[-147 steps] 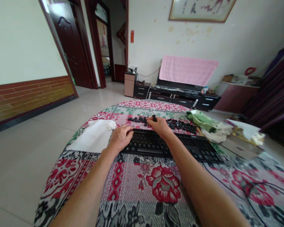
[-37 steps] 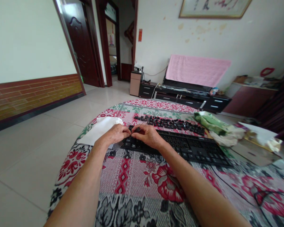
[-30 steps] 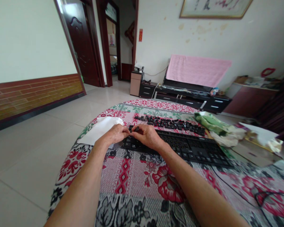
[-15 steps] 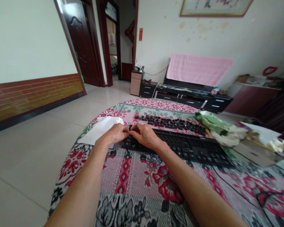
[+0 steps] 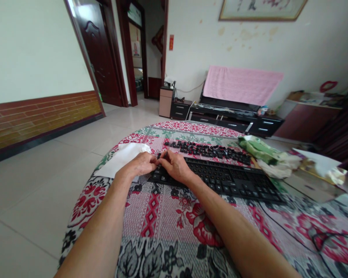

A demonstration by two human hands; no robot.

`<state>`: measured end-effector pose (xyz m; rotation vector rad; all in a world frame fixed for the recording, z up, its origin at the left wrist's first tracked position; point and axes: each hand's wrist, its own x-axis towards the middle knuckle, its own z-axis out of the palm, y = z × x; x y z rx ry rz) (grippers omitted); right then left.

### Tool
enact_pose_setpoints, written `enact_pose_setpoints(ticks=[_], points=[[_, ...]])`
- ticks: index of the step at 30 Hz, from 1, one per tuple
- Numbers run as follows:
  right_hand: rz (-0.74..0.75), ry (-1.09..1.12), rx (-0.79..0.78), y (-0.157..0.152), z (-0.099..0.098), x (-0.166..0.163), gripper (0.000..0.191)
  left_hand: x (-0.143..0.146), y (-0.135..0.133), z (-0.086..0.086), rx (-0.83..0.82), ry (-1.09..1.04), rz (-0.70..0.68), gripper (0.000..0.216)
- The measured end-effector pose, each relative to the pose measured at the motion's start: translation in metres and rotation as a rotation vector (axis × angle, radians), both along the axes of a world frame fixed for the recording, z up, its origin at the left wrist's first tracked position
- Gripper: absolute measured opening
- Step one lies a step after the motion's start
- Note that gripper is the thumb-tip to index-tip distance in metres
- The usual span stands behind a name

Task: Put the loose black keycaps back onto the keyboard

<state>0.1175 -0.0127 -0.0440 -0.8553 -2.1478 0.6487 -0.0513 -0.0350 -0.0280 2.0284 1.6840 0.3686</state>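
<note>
A black keyboard (image 5: 234, 181) lies across the patterned cloth, with many of its keycaps off. Over its left end both hands meet, fingertips nearly touching. My left hand (image 5: 143, 164) is closed in a pinch at the keyboard's upper left corner; whatever sits between its fingertips is too small to make out. Bent above the left keys, my right hand (image 5: 175, 166) pinches with thumb and forefinger, and a dark bit shows by its fingertips that I cannot name for sure. Loose black keycaps (image 5: 208, 150) are spread in rows just behind the keyboard.
White paper (image 5: 110, 164) lies left of my left hand. A green and white plastic bag (image 5: 261, 152) and a clear flat package (image 5: 313, 185) lie to the right. The keyboard's cable (image 5: 290, 241) curls at the lower right. The round table's cloth (image 5: 174, 216) has a curved left edge.
Both hands stay at the keyboard's left end with only tiny finger movement. The view has shifted very slightly.
</note>
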Motion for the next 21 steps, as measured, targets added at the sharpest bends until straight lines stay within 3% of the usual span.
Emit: enact_pose_setpoints(ticks=[12, 21], points=[[0.07, 0.307, -0.411, 0.013, -0.006, 0.003, 0.016, -0.004, 0.002, -0.003, 0.014, -0.038, -0.074, 0.031], [0.13, 0.227, -0.304, 0.008, -0.002, 0.01, 0.012, -0.002, -0.001, 0.008, -0.036, 0.001, -0.083, 0.03]])
